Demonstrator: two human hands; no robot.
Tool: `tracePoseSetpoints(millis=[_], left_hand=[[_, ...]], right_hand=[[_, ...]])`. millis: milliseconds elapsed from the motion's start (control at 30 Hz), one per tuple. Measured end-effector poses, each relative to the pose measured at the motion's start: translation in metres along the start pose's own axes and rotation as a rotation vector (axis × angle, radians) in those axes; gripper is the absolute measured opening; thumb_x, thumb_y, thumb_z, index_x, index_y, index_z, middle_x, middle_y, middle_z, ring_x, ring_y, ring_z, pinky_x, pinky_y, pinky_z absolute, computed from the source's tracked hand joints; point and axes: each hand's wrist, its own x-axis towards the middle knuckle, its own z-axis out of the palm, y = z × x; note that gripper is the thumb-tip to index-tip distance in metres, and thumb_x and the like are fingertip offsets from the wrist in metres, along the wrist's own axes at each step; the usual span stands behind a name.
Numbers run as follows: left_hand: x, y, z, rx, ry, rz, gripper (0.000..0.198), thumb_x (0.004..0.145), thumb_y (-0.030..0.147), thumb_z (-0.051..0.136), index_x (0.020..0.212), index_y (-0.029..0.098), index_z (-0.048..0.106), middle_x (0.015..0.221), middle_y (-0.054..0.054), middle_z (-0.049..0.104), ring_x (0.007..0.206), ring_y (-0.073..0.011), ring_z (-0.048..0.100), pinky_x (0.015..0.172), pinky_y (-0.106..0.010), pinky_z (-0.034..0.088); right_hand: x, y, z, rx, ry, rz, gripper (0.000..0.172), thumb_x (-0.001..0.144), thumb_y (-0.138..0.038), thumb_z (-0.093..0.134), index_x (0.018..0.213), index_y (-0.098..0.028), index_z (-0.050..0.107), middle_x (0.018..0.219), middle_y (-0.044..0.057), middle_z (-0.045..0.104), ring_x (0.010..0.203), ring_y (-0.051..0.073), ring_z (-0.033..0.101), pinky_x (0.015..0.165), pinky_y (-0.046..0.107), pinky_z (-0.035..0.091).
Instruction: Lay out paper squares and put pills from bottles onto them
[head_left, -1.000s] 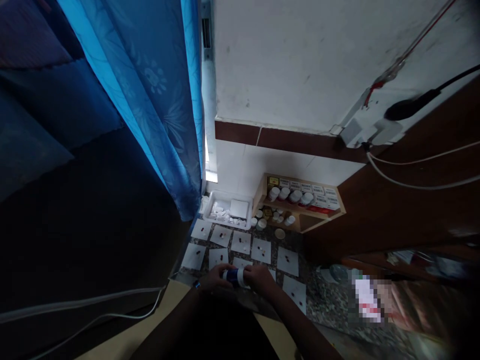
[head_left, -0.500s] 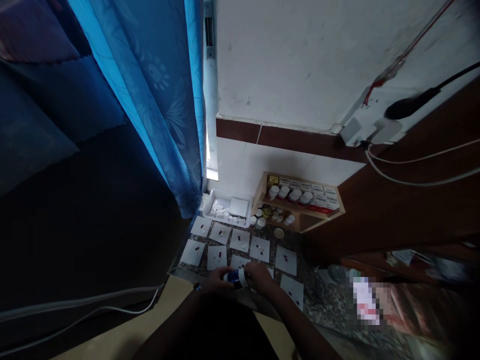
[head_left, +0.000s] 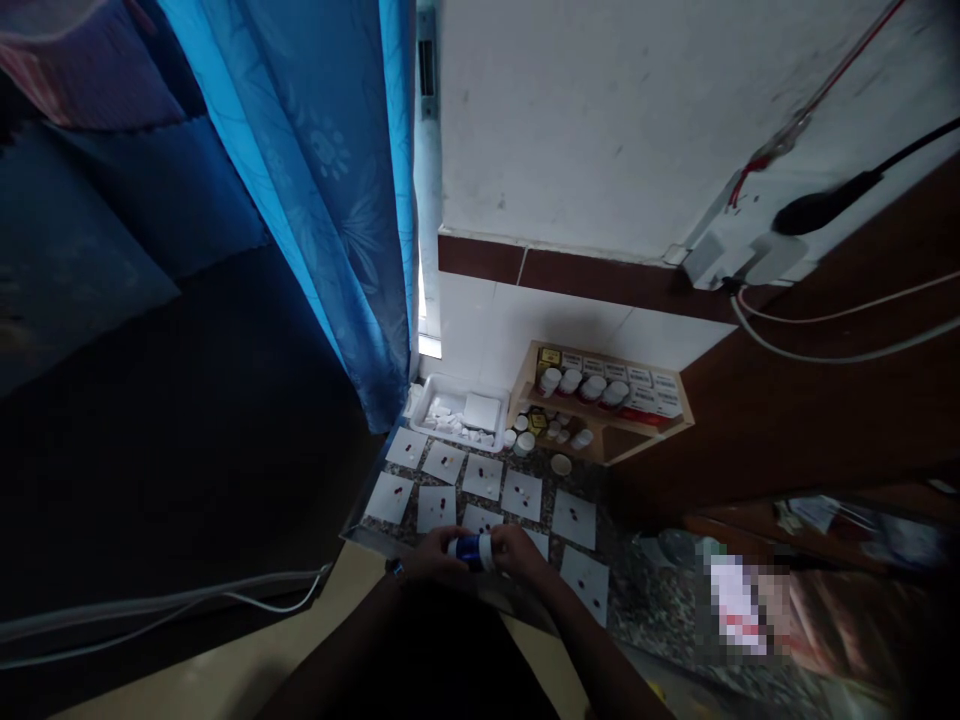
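A pill bottle with a dark blue label lies sideways between my hands, over the near edge of the counter. My left hand is wrapped round its left end, with a watch on that wrist. At the bottle's right end my right hand has its fingers closed on the white cap. Whether the cap is loose cannot be seen. Beyond the hands, white paper squares lie in rows, most with a few small dark red and pale pills on them. Some squares are partly hidden by my hands.
A white plastic tray holds white pieces against the wall. Beside it stands a wooden shelf with bottles and boxes. A small round lid lies before it. A blue curtain hangs left; a socket with cables is at right.
The view has shifted slightly. My right fingers have moved a little round the bottle's cap end, and more of the blue label shows. Both hands still hold the bottle.
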Motion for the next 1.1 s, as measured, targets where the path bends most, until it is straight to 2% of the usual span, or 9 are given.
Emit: tracePoseSetpoints(millis=[200, 300, 400, 500, 667, 800, 900, 1033, 1100], left_hand=[[0.006, 0.003, -0.002, 0.019, 0.053, 0.076, 0.059, 0.045, 0.024, 0.083, 0.101, 0.016, 0.066, 0.095, -0.005, 0.066, 0.093, -0.0234, 0.057, 0.085, -0.033, 0.042], [0.008, 0.002, -0.006, 0.131, 0.15, 0.094, 0.057, 0.046, 0.021, 0.082, 0.1, 0.016, 0.066, 0.099, -0.006, 0.066, 0.095, -0.0248, 0.057, 0.086, -0.034, 0.042], [0.009, -0.002, -0.009, 0.167, 0.218, 0.072, 0.055, 0.049, 0.02, 0.079, 0.102, 0.016, 0.065, 0.101, -0.006, 0.066, 0.096, -0.0252, 0.058, 0.086, -0.035, 0.043], [0.01, -0.007, -0.01, 0.176, 0.225, 0.083, 0.053, 0.051, 0.02, 0.077, 0.102, 0.016, 0.065, 0.102, -0.006, 0.067, 0.098, -0.0251, 0.057, 0.087, -0.034, 0.043], [0.011, -0.011, -0.011, 0.193, 0.264, 0.1, 0.053, 0.051, 0.019, 0.078, 0.102, 0.016, 0.065, 0.106, -0.007, 0.065, 0.101, -0.0255, 0.056, 0.089, -0.034, 0.042], [0.007, -0.011, -0.016, 0.195, 0.282, 0.105, 0.053, 0.051, 0.02, 0.078, 0.103, 0.018, 0.065, 0.107, -0.007, 0.065, 0.102, -0.0255, 0.056, 0.09, -0.034, 0.041], [0.005, -0.014, -0.019, 0.165, 0.3, 0.1, 0.055, 0.052, 0.021, 0.077, 0.105, 0.017, 0.064, 0.108, -0.007, 0.065, 0.105, -0.0266, 0.054, 0.092, -0.036, 0.039], [0.006, -0.013, -0.017, 0.147, 0.262, 0.098, 0.056, 0.052, 0.025, 0.077, 0.106, 0.017, 0.063, 0.108, -0.007, 0.064, 0.102, -0.0269, 0.055, 0.091, -0.037, 0.039], [0.006, -0.01, -0.015, 0.157, 0.188, 0.091, 0.058, 0.052, 0.029, 0.078, 0.107, 0.017, 0.063, 0.105, -0.007, 0.064, 0.099, -0.0263, 0.056, 0.088, -0.036, 0.041]], right_hand=[[-0.004, 0.006, -0.005, 0.227, 0.226, -0.043, 0.017, 0.069, -0.026, 0.055, 0.068, -0.02, 0.07, 0.091, 0.007, 0.07, 0.083, 0.019, 0.062, 0.07, 0.028, 0.045], [-0.014, 0.046, -0.023, 0.19, 0.439, 0.158, 0.025, 0.073, -0.037, 0.053, 0.076, -0.019, 0.071, 0.084, 0.009, 0.071, 0.079, 0.021, 0.063, 0.071, 0.03, 0.046], [-0.022, 0.094, -0.046, -0.029, 0.573, 0.452, 0.028, 0.075, -0.033, 0.049, 0.08, -0.018, 0.071, 0.086, 0.01, 0.071, 0.079, 0.022, 0.063, 0.072, 0.03, 0.045], [-0.025, 0.128, -0.059, -0.219, 0.585, 0.665, 0.03, 0.078, -0.03, 0.044, 0.086, -0.018, 0.07, 0.092, 0.01, 0.07, 0.083, 0.021, 0.063, 0.07, 0.027, 0.044], [-0.021, 0.145, -0.059, -0.355, 0.492, 0.773, 0.025, 0.078, -0.025, 0.047, 0.086, -0.019, 0.07, 0.089, 0.01, 0.07, 0.078, 0.018, 0.064, 0.063, 0.025, 0.041], [-0.019, 0.13, -0.058, -0.345, 0.566, 0.781, 0.026, 0.077, -0.026, 0.047, 0.094, -0.019, 0.066, 0.093, 0.01, 0.068, 0.082, 0.019, 0.062, 0.065, 0.025, 0.041], [-0.015, 0.091, -0.049, -0.27, 0.641, 0.602, 0.026, 0.08, -0.027, 0.044, 0.092, -0.017, 0.065, 0.093, 0.01, 0.065, 0.086, 0.019, 0.06, 0.072, 0.027, 0.042], [-0.005, 0.024, -0.018, -0.023, 0.381, 0.1, 0.021, 0.077, -0.03, 0.05, 0.082, -0.021, 0.068, 0.097, 0.008, 0.063, 0.092, 0.02, 0.058, 0.079, 0.029, 0.043], [-0.001, 0.001, -0.003, 0.058, 0.27, -0.021, 0.019, 0.075, -0.024, 0.051, 0.081, -0.022, 0.07, 0.101, 0.007, 0.062, 0.095, 0.02, 0.056, 0.08, 0.029, 0.042]])
